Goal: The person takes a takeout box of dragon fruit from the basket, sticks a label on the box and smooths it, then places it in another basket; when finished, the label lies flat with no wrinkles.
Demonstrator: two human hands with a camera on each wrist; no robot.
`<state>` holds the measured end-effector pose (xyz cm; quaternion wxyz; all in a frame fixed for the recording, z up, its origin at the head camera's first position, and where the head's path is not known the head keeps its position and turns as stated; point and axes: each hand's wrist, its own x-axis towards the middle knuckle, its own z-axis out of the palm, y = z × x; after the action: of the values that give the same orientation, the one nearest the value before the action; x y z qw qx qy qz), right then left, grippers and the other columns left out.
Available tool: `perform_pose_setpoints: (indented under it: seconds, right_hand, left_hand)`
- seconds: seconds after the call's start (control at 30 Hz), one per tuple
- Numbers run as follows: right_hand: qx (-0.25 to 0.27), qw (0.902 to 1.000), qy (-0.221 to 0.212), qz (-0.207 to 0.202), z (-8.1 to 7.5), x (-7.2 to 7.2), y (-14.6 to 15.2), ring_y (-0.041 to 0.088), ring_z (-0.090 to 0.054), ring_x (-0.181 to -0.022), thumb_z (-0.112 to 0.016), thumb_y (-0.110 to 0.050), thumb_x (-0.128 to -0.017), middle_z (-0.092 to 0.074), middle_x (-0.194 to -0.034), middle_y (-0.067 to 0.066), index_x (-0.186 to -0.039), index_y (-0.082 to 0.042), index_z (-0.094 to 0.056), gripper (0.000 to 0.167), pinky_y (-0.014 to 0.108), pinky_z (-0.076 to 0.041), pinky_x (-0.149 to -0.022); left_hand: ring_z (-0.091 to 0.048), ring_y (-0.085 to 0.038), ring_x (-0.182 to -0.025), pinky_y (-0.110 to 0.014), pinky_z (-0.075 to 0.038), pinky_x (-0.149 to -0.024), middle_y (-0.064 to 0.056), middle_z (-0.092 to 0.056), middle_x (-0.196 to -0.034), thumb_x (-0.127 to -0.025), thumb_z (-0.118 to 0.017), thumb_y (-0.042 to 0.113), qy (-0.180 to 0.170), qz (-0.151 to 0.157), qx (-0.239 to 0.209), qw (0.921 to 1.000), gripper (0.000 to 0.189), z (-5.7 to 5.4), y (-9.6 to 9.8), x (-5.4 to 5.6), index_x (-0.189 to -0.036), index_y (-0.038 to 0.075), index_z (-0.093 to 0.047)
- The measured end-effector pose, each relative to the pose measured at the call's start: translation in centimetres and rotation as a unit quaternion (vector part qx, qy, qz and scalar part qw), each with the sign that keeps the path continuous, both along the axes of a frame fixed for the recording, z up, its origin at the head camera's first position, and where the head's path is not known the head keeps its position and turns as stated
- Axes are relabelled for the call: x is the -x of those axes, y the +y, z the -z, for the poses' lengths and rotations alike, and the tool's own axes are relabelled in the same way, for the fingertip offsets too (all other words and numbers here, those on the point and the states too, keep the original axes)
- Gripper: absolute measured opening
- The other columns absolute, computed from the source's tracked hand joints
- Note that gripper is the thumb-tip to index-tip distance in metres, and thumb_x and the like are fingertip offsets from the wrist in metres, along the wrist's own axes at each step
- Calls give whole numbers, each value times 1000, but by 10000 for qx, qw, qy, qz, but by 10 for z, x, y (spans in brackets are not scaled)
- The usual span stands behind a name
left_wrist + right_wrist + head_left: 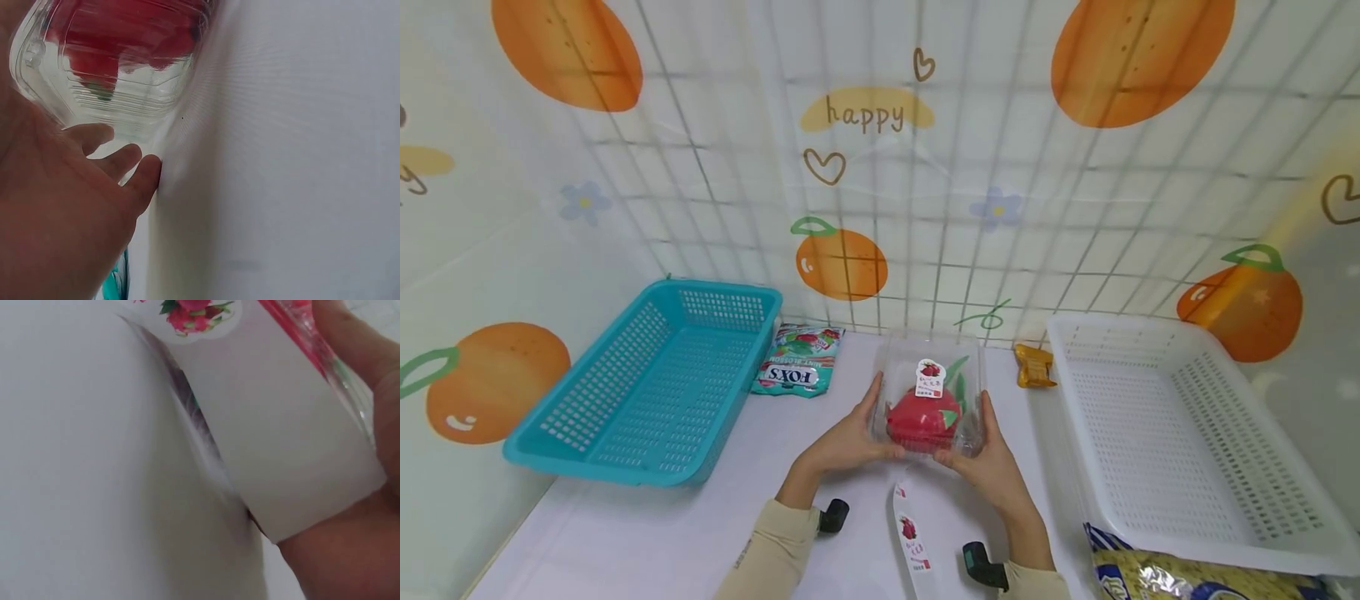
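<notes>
A clear plastic clamshell box (891, 354) stands on the white table in the middle of the head view. Inside it lies a red dragon fruit (917, 425) with green leaf tips. A white sticker (929, 380) with a fruit picture is on its lid. My left hand (848, 437) holds the box's left side, thumb at the near edge. On the opposite side my right hand (997, 471) grips it the same way. Between my forearms lies a strip of fruit labels (912, 537); its white backing (269, 425) crosses the right wrist view.
At the left stands a turquoise basket (647, 417), with a green FOX'S candy bag (797, 362) beside it. A small orange-gold packet (1034, 367) lies by the white basket (1157, 433) at the right. A yellow and blue bag (1180, 575) sits at the near right.
</notes>
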<state>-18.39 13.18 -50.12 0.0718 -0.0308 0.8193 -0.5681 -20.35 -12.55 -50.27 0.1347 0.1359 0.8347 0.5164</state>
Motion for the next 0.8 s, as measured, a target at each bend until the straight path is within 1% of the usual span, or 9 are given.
perform_pose_setpoints:
  seconds: [0.1,0.23,0.43,0.57,0.8]
  right_hand:
    - [-43,10000,31,-38,-2,-1,0,45,-9,-158,-89,-36,-78,-4,-173,13,-165,-19,4,129,64,-26,-119]
    - [-98,9999,67,-24,-5,-3,-1,45,-10,-158,-88,-38,-79,-4,-174,11,-166,-20,4,127,66,-23,-120]
    - [-73,9998,165,-9,-7,-4,-2,44,-11,-158,-88,-37,-80,-3,-174,10,-166,-20,3,126,65,-26,-119]
    - [-129,9997,204,26,-6,-3,-1,44,-11,-158,-88,-38,-80,-4,-174,10,-166,-20,3,126,65,-26,-119]
    - [-109,9997,196,69,-1,-2,0,42,-11,-158,-90,-38,-77,-4,-174,9,-166,-20,1,128,64,-24,-120]
  left_hand:
    - [-11,-34,-160,-66,-28,-120,-4,-6,-174,-75,-83,61,25,-39,43,10000,129,0,0,-1,-164,34,6]
    - [-10,-34,-160,-66,-28,-120,-5,-5,-174,-78,-80,62,35,-62,54,10000,126,-2,1,-2,-165,31,6]
    - [-9,-34,-160,-65,-25,-121,-5,-3,-174,-79,-80,61,103,-114,-49,9999,125,-3,4,-2,-165,29,5]
    - [-9,-34,-160,-65,-24,-122,-5,-4,-174,-79,-80,60,127,-153,-100,9998,124,-2,6,-2,-165,29,4]
    - [-8,-33,-160,-64,-22,-123,-3,-3,-174,-78,-80,64,207,-205,-112,9995,126,0,7,-1,-165,30,5]
